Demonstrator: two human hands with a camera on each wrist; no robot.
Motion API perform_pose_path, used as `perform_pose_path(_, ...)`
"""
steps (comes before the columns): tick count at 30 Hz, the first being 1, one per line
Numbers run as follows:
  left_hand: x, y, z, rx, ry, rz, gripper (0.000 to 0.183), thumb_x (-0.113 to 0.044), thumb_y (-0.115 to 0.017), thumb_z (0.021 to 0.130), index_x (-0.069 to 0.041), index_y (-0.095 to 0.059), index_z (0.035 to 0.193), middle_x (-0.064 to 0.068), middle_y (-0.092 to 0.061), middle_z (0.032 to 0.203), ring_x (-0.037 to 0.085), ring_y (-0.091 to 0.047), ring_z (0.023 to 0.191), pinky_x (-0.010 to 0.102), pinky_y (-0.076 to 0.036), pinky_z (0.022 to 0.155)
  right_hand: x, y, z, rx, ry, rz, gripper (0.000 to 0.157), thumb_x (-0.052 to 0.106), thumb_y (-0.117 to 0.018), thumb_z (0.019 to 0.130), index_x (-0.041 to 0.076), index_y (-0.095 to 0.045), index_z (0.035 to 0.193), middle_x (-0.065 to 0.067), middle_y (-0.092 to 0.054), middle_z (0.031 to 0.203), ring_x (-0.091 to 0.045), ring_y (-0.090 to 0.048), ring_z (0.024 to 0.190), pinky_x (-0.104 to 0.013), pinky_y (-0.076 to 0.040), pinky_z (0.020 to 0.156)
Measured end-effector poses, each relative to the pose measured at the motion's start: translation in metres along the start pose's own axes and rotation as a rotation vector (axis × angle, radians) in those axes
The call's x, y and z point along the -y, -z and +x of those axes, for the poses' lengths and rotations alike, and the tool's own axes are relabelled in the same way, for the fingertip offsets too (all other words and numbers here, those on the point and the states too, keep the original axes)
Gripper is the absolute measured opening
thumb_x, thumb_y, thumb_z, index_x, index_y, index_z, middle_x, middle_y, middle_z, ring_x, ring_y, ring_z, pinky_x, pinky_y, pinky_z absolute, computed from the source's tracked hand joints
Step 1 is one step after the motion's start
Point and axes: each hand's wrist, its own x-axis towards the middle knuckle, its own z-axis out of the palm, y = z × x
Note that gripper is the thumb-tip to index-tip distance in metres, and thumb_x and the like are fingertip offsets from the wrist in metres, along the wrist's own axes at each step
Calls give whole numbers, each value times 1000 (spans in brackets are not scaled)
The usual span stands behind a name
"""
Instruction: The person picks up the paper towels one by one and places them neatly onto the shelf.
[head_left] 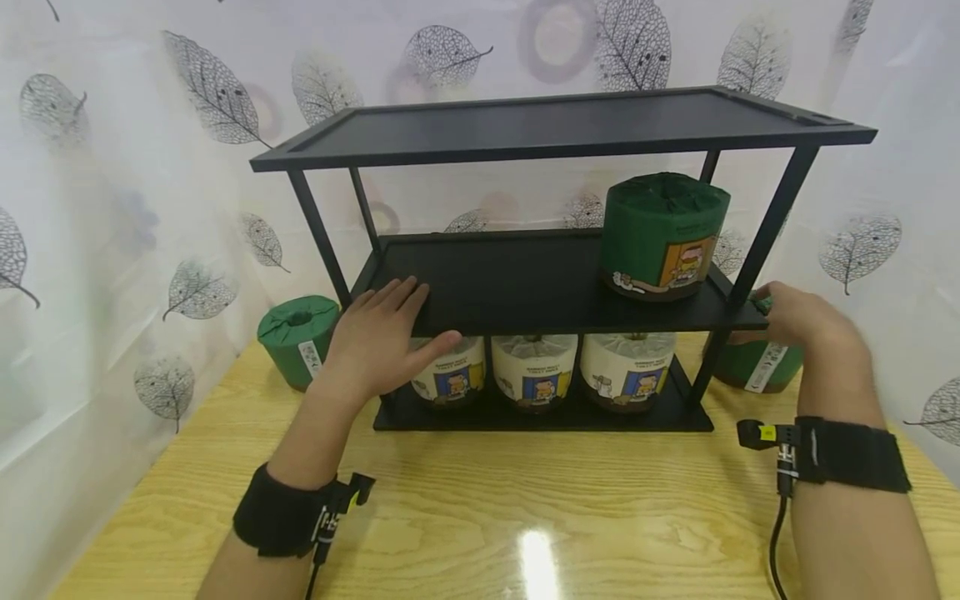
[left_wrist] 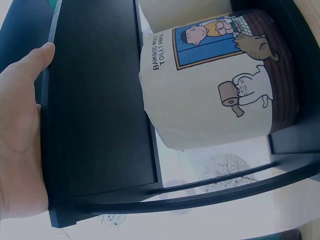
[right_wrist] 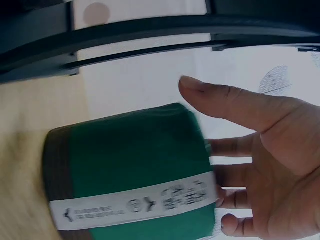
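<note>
My left hand lies with straight fingers on the left end of the middle shelf of a black rack; in the left wrist view its thumb is over the shelf's edge. To the right of the rack, my right hand is at the top of a green-wrapped toilet paper roll standing on the table. The right wrist view shows the thumb apart from the roll and the fingers by its top end; whether they touch it is unclear. Another green roll stands at the middle shelf's right end.
Three cream toilet paper rolls stand in a row on the bottom shelf. A further green roll is on the wooden table left of the rack. The top shelf overhangs the middle one. A leaf-patterned curtain hangs behind.
</note>
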Motion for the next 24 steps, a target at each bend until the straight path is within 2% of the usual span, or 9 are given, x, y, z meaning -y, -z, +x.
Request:
perform_pose_path(2, 0, 0, 0, 0, -1, -1, 90, -75, -39, 94, -6, -41, 152, 17, -37, 159, 36, -34, 147, 56, -28, 119, -2, -3, 3, 27, 12, -10, 115, 62, -77, 77, -19, -23, 139, -47, -37, 130, -66, -42, 115, -73, -40, 95)
perform_pose_path(4, 0, 1, 0, 0, -3, -2, 90, -75, -40, 94, -6, -41, 152, 17, -36, 159, 36, -34, 148, 56, -28, 119, -4, -5, 4, 37, 2, -5, 116, 60, -79, 76, -19, -21, 139, -47, -36, 130, -67, -40, 115, -74, -40, 95)
perform_pose_path(5, 0, 1, 0, 0, -3, -2, 90, -75, -40, 94, -6, -41, 152, 17, -36, 159, 36, -34, 148, 56, -28, 119, -4, -6, 5, 29, -4, 3, 111, 53, -80, 78, -19, -21, 139, -47, -37, 130, -67, -41, 115, -73, -40, 94)
perform_pose_path(8, 0, 0, 0, 1, -4, -1, 90, -74, -40, 94, -6, -41, 152, 17, -36, 159, 36, -34, 147, 56, -28, 119, -5, -8, 6, -13, -38, 16, 97, 38, -81, 82, -17, -25, 139, -46, -42, 129, -67, -41, 116, -82, -29, 96)
perform_pose_path(12, 0, 0, -1, 0, -4, -1, 90, -74, -40, 94, -6, -41, 152, 17, -36, 159, 36, -34, 147, 56, -28, 119, -7, -8, 6, -67, -71, 40, 88, 36, -77, 86, -14, -29, 140, -44, -48, 128, -69, -38, 119, -90, -8, 94)
perform_pose_path(13, 0, -1, -1, 0, -5, -1, 90, -74, -40, 94, -6, -41, 152, 17, -36, 159, 36, -34, 147, 56, -28, 119, -9, -7, 5, -82, -72, 52, 83, 35, -73, 89, -14, -29, 141, -44, -49, 127, -69, -38, 119, -91, -6, 95)
perform_pose_path(15, 0, -1, -1, -1, -6, -1, 89, -74, -40, 94, -6, -41, 152, 17, -36, 159, 36, -34, 147, 56, -28, 119, -11, -6, 3, -118, -83, 88, 76, 30, -64, 93, -13, -27, 144, -44, -50, 125, -69, -37, 117, -90, -3, 96)
perform_pose_path(19, 0, -1, 0, 1, -5, -4, 89, -74, -40, 94, -6, -41, 152, 17, -36, 159, 36, -33, 148, 55, -27, 120, -13, 0, -2, -226, -126, 169, 75, 30, -54, 96, -11, -22, 150, -46, -45, 126, -70, -33, 119, -88, 0, 99)
perform_pose_path(24, -1, 0, -1, 4, 2, -3, 90, -74, -40, 94, -6, -41, 152, 17, -36, 159, 36, -33, 148, 56, -27, 120, -3, 10, -12, -374, -231, 273, 91, 47, -59, 95, -4, -16, 155, -45, -37, 134, -66, -22, 134, -81, 5, 108)
